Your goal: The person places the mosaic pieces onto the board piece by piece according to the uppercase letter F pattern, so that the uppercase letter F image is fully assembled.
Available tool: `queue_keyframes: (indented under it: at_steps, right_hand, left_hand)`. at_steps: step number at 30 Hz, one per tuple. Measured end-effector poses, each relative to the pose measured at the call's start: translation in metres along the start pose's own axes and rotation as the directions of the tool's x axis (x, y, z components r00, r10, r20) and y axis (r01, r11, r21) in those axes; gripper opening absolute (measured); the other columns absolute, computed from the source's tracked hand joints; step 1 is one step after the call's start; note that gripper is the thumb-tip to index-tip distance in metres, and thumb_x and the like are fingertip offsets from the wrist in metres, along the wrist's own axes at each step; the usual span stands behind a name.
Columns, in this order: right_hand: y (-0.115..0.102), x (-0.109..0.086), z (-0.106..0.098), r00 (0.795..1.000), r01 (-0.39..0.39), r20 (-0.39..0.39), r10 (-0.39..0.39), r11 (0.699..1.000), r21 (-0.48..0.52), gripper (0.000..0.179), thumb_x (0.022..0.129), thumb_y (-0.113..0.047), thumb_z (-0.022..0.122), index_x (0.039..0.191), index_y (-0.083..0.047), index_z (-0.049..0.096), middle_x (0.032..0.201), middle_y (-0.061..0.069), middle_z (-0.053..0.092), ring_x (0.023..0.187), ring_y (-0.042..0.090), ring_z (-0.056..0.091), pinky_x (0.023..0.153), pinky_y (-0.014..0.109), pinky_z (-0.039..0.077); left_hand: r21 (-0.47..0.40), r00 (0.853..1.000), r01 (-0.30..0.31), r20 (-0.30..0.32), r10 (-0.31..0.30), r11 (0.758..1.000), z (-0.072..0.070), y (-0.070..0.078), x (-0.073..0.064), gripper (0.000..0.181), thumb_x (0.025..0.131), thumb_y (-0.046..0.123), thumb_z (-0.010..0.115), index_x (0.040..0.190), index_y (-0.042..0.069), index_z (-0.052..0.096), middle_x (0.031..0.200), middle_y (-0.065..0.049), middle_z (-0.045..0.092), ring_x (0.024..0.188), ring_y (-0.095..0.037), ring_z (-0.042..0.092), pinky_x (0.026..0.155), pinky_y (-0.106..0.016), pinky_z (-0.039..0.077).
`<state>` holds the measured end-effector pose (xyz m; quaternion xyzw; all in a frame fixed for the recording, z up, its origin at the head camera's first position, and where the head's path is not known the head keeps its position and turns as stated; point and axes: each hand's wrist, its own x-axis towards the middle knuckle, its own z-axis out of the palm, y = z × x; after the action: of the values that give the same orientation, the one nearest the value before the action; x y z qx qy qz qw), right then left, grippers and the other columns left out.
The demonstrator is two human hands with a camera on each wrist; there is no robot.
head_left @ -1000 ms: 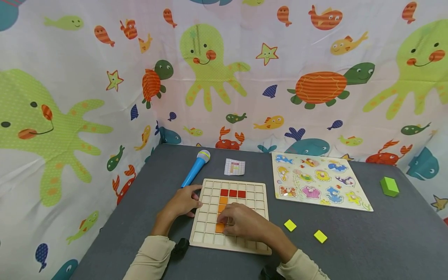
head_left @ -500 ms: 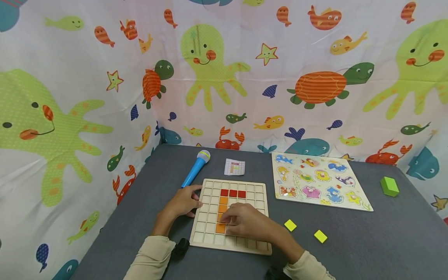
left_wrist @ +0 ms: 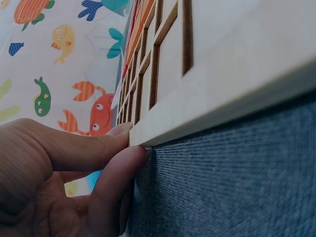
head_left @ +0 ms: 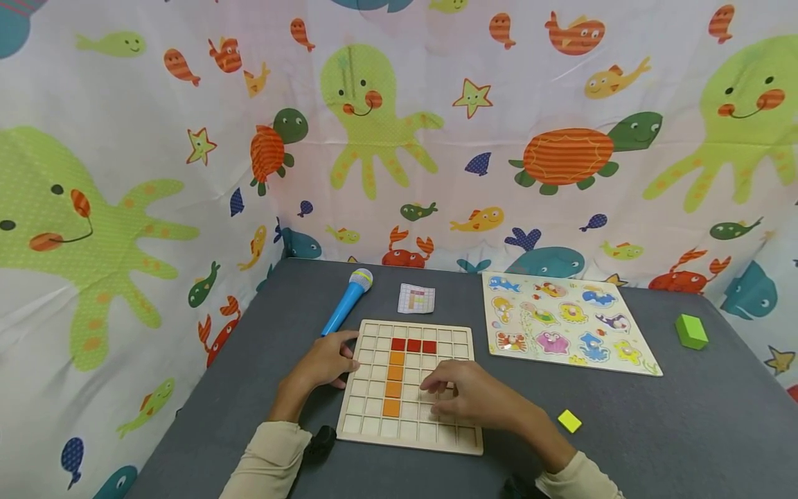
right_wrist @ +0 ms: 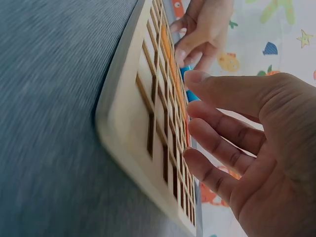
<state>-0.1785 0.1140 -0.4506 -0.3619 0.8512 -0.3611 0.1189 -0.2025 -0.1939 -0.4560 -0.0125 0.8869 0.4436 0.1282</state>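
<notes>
A wooden grid board (head_left: 408, 443) lies on the table, with three red tiles (head_left: 413, 346) in a row and several orange tiles (head_left: 394, 373) in a column below the leftmost red one. My left hand (head_left: 321, 360) pinches the board's left edge; in the left wrist view the thumb (left_wrist: 94, 150) sits at the edge, a finger just under it. Over the right half of the board hovers my right hand (head_left: 467, 395). Its fingers (right_wrist: 217, 140) are spread and slightly bent, with nothing visible between them.
A blue toy microphone (head_left: 346, 303) lies past the left hand. Behind the board is a small printed card (head_left: 416, 299). To the right are an animal puzzle board (head_left: 530, 353), a green block (head_left: 691, 332) and a yellow tile (head_left: 570, 421).
My right hand has moved right, off the orange column, leaving its lowest tile in full view. The right forearm now covers one of the two yellow tiles. My left hand stays at the edge.
</notes>
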Motion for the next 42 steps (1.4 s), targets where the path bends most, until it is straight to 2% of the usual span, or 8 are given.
queue_keyframes:
  at_steps: [6,16,19,25,32,39,42]
  right_hand:
    - [0.01,-0.015,-0.007,1.0,-0.006,-0.014,0.005,1.0,-0.016,0.028,0.092,-0.02,0.085,0.118,-0.012,0.078,0.105,-0.004,0.073,0.094,0.012,0.065,0.081,0.028,0.059]
    - [0.023,-0.039,-0.029,0.996,-0.091,-0.03,0.09,0.995,-0.049,0.035,0.091,-0.027,0.086,0.123,-0.016,0.076,0.107,-0.006,0.071,0.096,0.015,0.064,0.082,0.029,0.056]
    - [0.026,-0.045,-0.038,0.992,-0.127,-0.023,0.126,0.992,-0.028,0.04,0.089,-0.028,0.087,0.125,-0.015,0.075,0.11,-0.006,0.071,0.1,0.015,0.067,0.085,0.03,0.058]
    - [0.032,-0.053,-0.053,0.981,-0.196,0.008,0.196,0.981,-0.007,0.045,0.086,-0.022,0.09,0.127,-0.015,0.073,0.12,-0.002,0.072,0.111,0.021,0.069,0.095,0.037,0.06]
    - [0.042,-0.059,-0.064,0.974,-0.221,0.031,0.222,0.974,-0.051,0.049,0.083,-0.02,0.092,0.128,-0.016,0.074,0.121,-0.002,0.073,0.113,0.023,0.068,0.096,0.046,0.06]
    - [0.051,-0.063,-0.071,0.957,-0.28,0.071,0.283,0.959,-0.042,0.046,0.081,-0.015,0.092,0.123,-0.016,0.075,0.114,-0.005,0.074,0.107,0.02,0.068,0.095,0.048,0.06]
    - [0.053,-0.065,-0.073,0.954,-0.286,0.086,0.288,0.957,-0.042,0.046,0.08,-0.013,0.092,0.122,-0.015,0.075,0.11,-0.005,0.073,0.102,0.019,0.066,0.091,0.04,0.06]
  left_hand:
    - [-0.008,1.0,-0.002,0.008,0.002,1.0,-0.001,0.0,0.0,0.065,0.096,-0.004,0.073,0.156,0.004,0.051,0.102,-0.013,0.059,0.079,-0.022,0.065,0.058,-0.035,0.065]
    - [-0.008,1.0,-0.025,-0.004,0.025,1.0,0.0,0.0,-0.002,0.063,0.096,-0.005,0.072,0.155,0.003,0.051,0.101,-0.013,0.057,0.081,-0.022,0.064,0.058,-0.035,0.065]
    - [-0.008,1.0,-0.025,-0.002,0.025,1.0,0.0,0.001,-0.002,0.063,0.096,-0.006,0.072,0.155,0.003,0.051,0.102,-0.013,0.057,0.081,-0.023,0.064,0.058,-0.035,0.065]
    - [-0.011,1.0,-0.017,0.007,0.017,1.0,-0.001,0.001,-0.001,0.063,0.096,-0.005,0.072,0.155,0.003,0.051,0.102,-0.014,0.058,0.081,-0.023,0.064,0.058,-0.035,0.065]
    - [-0.015,1.0,-0.02,0.014,0.02,1.0,-0.002,0.002,0.0,0.064,0.095,-0.006,0.073,0.155,0.003,0.051,0.101,-0.014,0.059,0.078,-0.023,0.065,0.057,-0.035,0.065]
    - [-0.007,0.999,-0.03,0.012,0.03,1.0,-0.002,0.0,0.001,0.064,0.095,-0.006,0.073,0.155,0.003,0.052,0.099,-0.014,0.059,0.076,-0.022,0.065,0.056,-0.035,0.064]
    - [-0.007,0.999,-0.032,0.015,0.033,0.999,-0.003,0.001,0.001,0.065,0.095,-0.006,0.073,0.155,0.003,0.051,0.099,-0.014,0.058,0.076,-0.022,0.064,0.055,-0.035,0.064]
